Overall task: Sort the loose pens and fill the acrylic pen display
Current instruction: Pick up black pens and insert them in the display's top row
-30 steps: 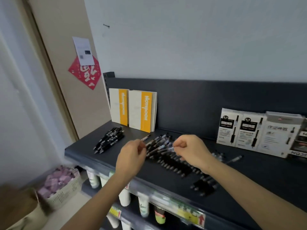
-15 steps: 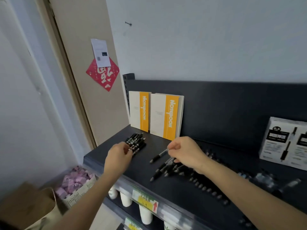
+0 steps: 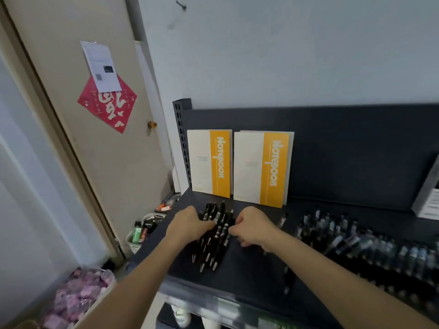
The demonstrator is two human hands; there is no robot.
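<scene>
Pile of black pens (image 3: 215,236) on dark shelf (image 3: 249,269), just before two orange notebooks (image 3: 261,169). Left hand (image 3: 190,225) rests on pile's left edge, fingers loosely bent, gripping nothing. Right hand (image 3: 253,226) curled at pile's right edge (pinching a pen or not: cannot tell). More pens (image 3: 356,241) rightward, blurred.

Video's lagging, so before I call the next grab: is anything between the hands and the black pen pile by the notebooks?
Nothing visible. The left hand rests on the left side of the pen pile, and the right hand touches its right edge. The display is not in view, so that path cannot be judged.
</scene>
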